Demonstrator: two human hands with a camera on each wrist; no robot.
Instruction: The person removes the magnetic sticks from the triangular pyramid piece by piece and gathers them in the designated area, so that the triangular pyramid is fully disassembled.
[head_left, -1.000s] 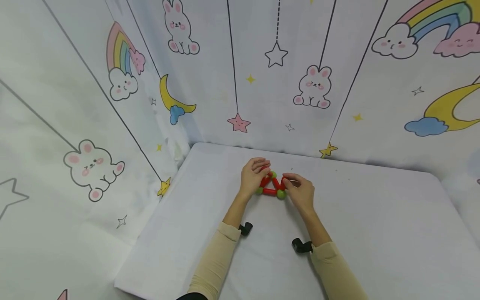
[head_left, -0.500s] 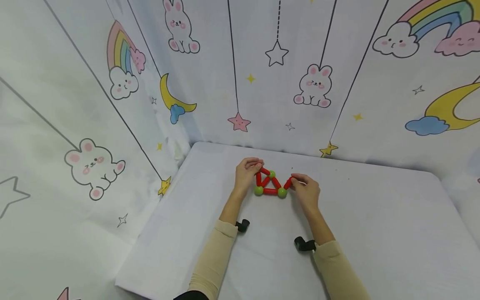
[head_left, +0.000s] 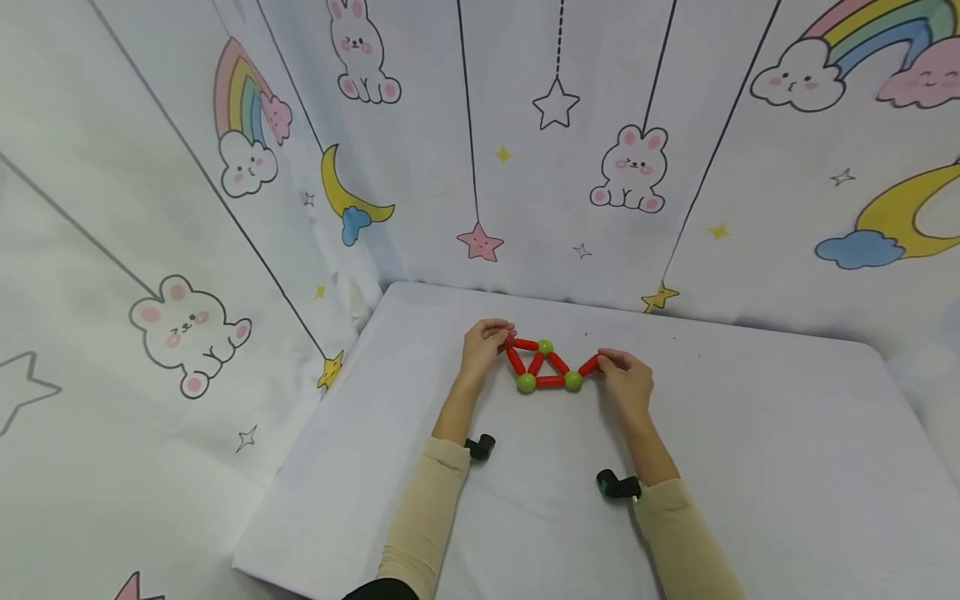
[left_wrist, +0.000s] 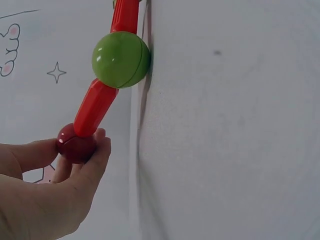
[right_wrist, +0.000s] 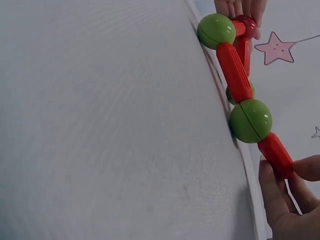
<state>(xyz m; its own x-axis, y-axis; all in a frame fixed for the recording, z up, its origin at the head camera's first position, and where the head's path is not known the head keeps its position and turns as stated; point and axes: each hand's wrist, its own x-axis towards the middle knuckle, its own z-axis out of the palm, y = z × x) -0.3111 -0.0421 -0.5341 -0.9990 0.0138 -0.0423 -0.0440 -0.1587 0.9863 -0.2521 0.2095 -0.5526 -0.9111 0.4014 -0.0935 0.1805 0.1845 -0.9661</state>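
Note:
Between the hands is a toy built of red rods (head_left: 551, 382) and green balls (head_left: 527, 383), with a dark red ball (left_wrist: 76, 144) at its left corner. Three rods form a triangle around the green balls; two more run from it to the dark red ball. My left hand (head_left: 478, 357) pinches that dark red ball between thumb and fingers. At the other end, my right hand (head_left: 628, 383) pinches the free end of a single red rod (right_wrist: 276, 155), which slants up and right from the right green ball (right_wrist: 251, 121).
A white-covered table (head_left: 750, 467) lies under the hands, its back edge against a white cloth wall (head_left: 420, 167) printed with rabbits, stars and rainbows. A black wrist camera (head_left: 480, 447) sits on the left wrist, and another black camera (head_left: 618, 484) on the right.
Both hands have moved apart, left hand leftward and right hand rightward. The dark red ball's corner has swung out to the left, and the right-hand rod has tipped further outward.

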